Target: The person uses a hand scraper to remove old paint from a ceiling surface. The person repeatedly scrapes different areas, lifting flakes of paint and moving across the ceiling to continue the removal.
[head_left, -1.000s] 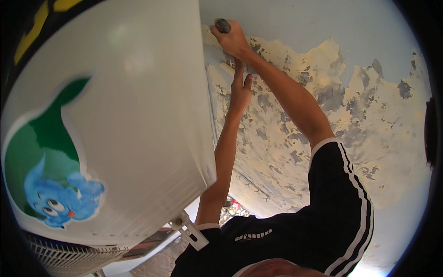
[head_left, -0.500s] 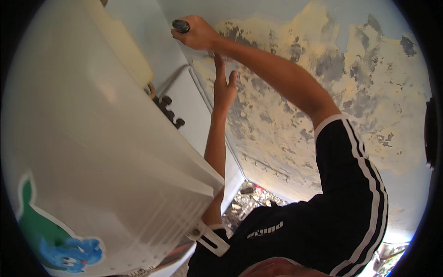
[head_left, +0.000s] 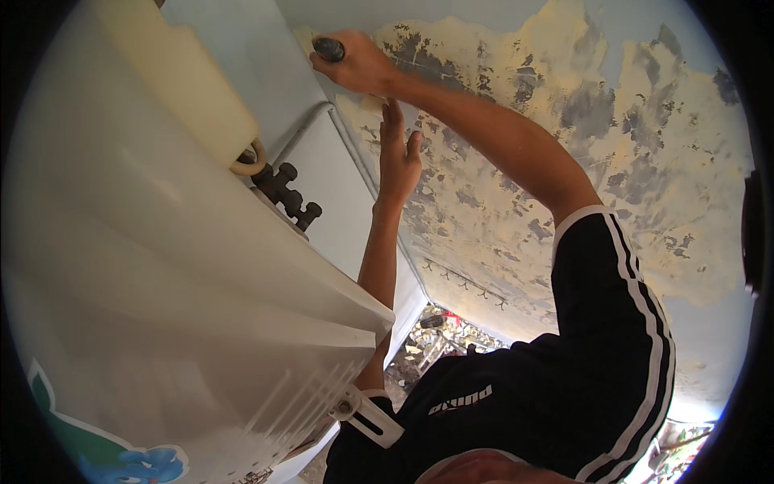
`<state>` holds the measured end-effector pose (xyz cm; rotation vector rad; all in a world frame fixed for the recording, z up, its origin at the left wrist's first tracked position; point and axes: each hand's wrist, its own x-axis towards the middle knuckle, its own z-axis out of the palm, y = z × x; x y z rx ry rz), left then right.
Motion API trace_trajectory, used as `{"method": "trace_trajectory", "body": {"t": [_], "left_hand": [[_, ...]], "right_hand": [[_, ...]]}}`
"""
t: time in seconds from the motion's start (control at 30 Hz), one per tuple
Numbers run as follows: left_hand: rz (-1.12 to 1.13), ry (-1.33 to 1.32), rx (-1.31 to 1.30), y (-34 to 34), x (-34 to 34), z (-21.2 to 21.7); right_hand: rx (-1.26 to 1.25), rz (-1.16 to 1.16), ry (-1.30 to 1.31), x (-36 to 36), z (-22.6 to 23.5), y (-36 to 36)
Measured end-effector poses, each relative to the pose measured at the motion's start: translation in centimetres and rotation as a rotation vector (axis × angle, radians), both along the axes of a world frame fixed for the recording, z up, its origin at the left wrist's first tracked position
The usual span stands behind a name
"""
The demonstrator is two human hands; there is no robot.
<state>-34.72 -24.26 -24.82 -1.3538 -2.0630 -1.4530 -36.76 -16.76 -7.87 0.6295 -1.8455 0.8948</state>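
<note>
My right hand (head_left: 359,66) is closed around the dark handle (head_left: 329,49) of a tool, up by the corner where two walls meet. The tool's working end is hidden behind the hand. Just below it my left hand (head_left: 398,161) is open, fingers stretched upward and thumb apart, close to the patchy wall (head_left: 492,173); whether it touches the wall I cannot tell. A small pale flat piece (head_left: 372,103) shows at the left fingertips. The wall surface is mottled cream and grey, with paint partly gone.
A large white plastic casing (head_left: 185,266) with a blue cartoon sticker (head_left: 153,464) fills the left side. Dark pipe fittings (head_left: 286,189) stick out beside it. A row of hooks (head_left: 463,284) runs along the lower wall. Scattered debris (head_left: 419,355) lies on the floor below.
My right hand with the tool has shifted slightly right and down in the view. The left hand is slightly lower, and the pale piece now shows near its fingertips. The view has tilted a little.
</note>
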Motion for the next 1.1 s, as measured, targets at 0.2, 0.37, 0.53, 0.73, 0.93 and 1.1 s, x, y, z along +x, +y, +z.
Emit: {"method": "trace_trajectory", "body": {"t": [0.2,0.37,0.53,0.73,0.93,1.1], "left_hand": [[-0.018,0.022,0.095,1.3,2.1,0.8],[0.004,0.044,0.087,2.3,2.4,0.4],[0.022,0.016,0.052,2.9,3.6,-2.0],[0.108,-0.084,0.047,3.3,4.5,-0.9],[0.047,-0.008,0.205,2.2,2.6,2.6],[-0.01,-0.114,0.159,1.2,0.4,3.7]], "right_hand": [[-0.122,-0.021,-0.047,2.7,-2.4,2.4],[-0.138,-0.058,-0.043,4.9,-0.3,2.3],[-0.087,-0.03,-0.049,5.3,-2.8,2.4],[-0.119,-0.069,-0.1,5.6,-3.6,3.0],[-0.13,-0.049,-0.069,2.5,1.8,1.1],[-0.038,-0.006,0.023,-1.1,0.1,0.2]]}}
